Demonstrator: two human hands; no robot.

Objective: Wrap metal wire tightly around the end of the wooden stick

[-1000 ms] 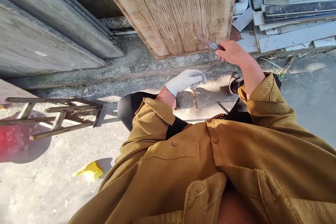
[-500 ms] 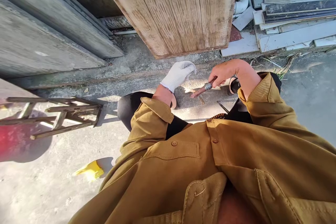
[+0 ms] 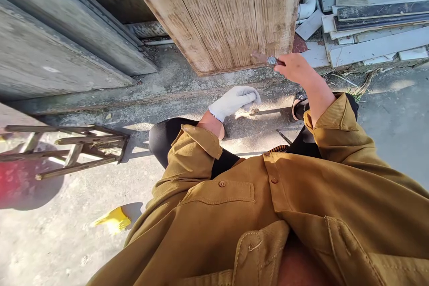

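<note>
My left hand [image 3: 234, 101], in a white knitted glove, is closed with its fingers curled over. What it holds, if anything, is hidden. Just under its fingertips, small pale pieces like wood [image 3: 247, 113] show near the ground; I cannot tell if the hand touches them. My bare right hand [image 3: 294, 68] is wrapped around the grip of what looks like a rusty knife [image 3: 259, 57]. Wire is wound around the knife beside my fingers. Its brown blade points left, smeared by motion, in front of the lower part of the wooden panel [image 3: 231, 22].
Stacked boards and strips [image 3: 375, 40] lie at the right beside a white pipe [image 3: 306, 6]. A wooden stool-like frame [image 3: 80, 147] lies at the left. Nearer me on the concrete sits a yellow object [image 3: 114, 220]. Grey stone slabs [image 3: 60, 49] stand at upper left.
My right hand has risen with the knife, away from the ground and toward the wooden panel. My left hand has shifted slightly right and nearer to me.
</note>
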